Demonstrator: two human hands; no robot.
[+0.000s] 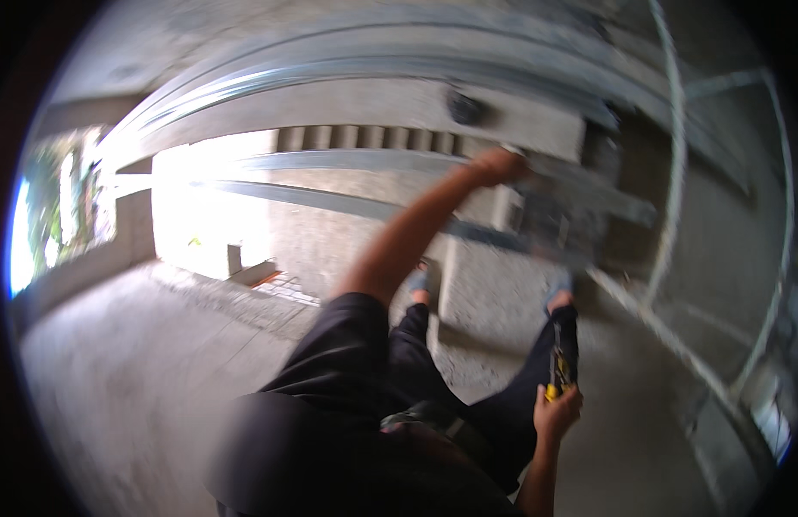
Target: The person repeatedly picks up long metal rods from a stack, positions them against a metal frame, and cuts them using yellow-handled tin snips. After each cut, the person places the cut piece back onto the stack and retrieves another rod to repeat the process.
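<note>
My left arm reaches forward across the view, and my left hand (500, 165) is closed, blurred by motion. It is at the long metal channels; whether it holds one of them I cannot make out. The middle metal channel (356, 160) and the lower metal channel (330, 202) run from the left toward that hand. A blurred grey, partly see-through shape (558, 220) lies just beyond it. Low on the right, my right hand (557, 412) is wrapped round a yellow-and-black handled hand tool (557, 370), its dark narrow end pointing away from me.
White scaffold pipes (672, 172) stand at the right. A rough concrete block (485, 293) lies between my feet. More long metal strips (330, 71) cross the far side, near a black bundle (464, 107) on a concrete ledge. Concrete steps (364, 138) and a bright opening (209, 215) lie at the left.
</note>
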